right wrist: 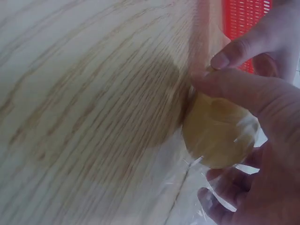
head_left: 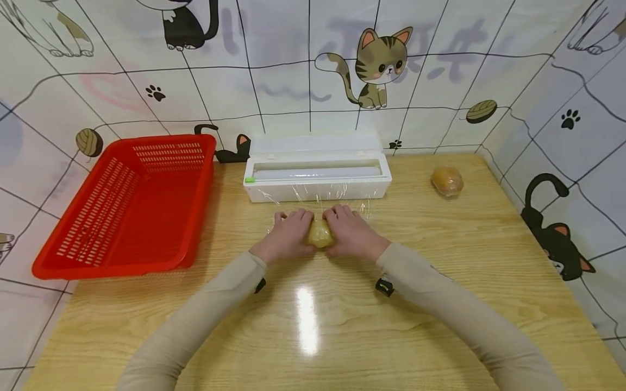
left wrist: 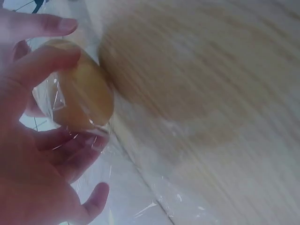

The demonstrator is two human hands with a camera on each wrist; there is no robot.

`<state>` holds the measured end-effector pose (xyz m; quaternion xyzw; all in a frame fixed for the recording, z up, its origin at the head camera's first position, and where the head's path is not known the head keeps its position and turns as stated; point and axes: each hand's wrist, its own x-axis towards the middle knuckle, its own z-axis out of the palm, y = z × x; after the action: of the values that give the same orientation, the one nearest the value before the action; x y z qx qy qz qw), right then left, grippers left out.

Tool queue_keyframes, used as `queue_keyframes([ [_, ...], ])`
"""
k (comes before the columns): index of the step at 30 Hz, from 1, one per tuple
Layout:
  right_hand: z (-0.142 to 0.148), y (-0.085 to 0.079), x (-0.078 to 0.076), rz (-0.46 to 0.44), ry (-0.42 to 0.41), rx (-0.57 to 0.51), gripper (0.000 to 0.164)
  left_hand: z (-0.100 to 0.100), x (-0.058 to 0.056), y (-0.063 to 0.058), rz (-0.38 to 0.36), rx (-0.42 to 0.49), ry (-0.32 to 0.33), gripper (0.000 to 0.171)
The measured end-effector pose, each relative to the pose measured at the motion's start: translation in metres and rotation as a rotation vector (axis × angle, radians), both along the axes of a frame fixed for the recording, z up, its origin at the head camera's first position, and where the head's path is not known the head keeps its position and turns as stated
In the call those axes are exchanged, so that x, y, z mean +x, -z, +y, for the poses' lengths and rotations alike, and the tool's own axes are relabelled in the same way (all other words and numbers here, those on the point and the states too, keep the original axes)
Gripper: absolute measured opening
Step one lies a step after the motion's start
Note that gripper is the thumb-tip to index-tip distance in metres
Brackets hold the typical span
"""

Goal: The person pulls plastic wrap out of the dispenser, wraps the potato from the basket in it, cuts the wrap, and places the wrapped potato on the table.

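A smooth, yellow, rounded fruit [head_left: 320, 234] sits between both hands, with clear cling film [left wrist: 101, 183] around it. My left hand [head_left: 290, 234] grips its left side, thumb on the near face and other fingers curled behind. On the opposite side my right hand [head_left: 351, 234] holds it the same way. Both thumbs meet close together over the fruit [right wrist: 218, 131] in the right wrist view. From the white cling film box [head_left: 318, 190], wrinkled film stretches toward the hands. The box's lid stands raised and the roll [head_left: 318, 172] shows inside.
A red plastic basket [head_left: 195, 239] with slotted walls stands at the left. Toward the back right lies a second yellow-orange rounded item [head_left: 447, 181] wrapped in film. Cat-printed sheeting [head_left: 279, 92] borders the wooden table [head_left: 420, 326] at the back and sides.
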<state>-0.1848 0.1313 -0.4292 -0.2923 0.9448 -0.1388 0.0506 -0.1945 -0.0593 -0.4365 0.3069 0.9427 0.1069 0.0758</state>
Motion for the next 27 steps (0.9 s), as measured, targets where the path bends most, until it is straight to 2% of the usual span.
queue_keyframes([
  [4,-0.001,0.0,-0.003,-0.01,0.004,0.008,0.066,-0.001,-0.008,-0.003,-0.092,0.036,0.002,0.066],
  [8,-0.001,0.0,-0.011,-0.039,-0.017,0.004,0.06,-0.004,-0.019,-0.008,-0.197,0.118,0.004,0.06],
  [10,0.0,0.0,-0.018,-0.09,-0.019,-0.016,0.063,-0.007,-0.025,-0.009,-0.266,0.173,0.0,0.057],
  [14,0.004,-0.001,-0.033,-0.248,0.001,-0.095,0.068,-0.017,-0.038,-0.011,-0.42,0.286,-0.022,0.052],
  [18,0.011,-0.007,-0.044,-0.382,0.009,-0.169,0.062,-0.026,-0.051,-0.008,-0.516,0.36,-0.025,0.048],
  [21,0.015,-0.01,-0.051,-0.389,-0.017,-0.18,0.061,-0.03,-0.058,-0.006,-0.555,0.388,-0.016,0.049],
  [27,0.022,-0.01,-0.061,-0.315,-0.07,-0.117,0.066,-0.04,-0.066,-0.008,-0.583,0.385,0.038,0.051],
])
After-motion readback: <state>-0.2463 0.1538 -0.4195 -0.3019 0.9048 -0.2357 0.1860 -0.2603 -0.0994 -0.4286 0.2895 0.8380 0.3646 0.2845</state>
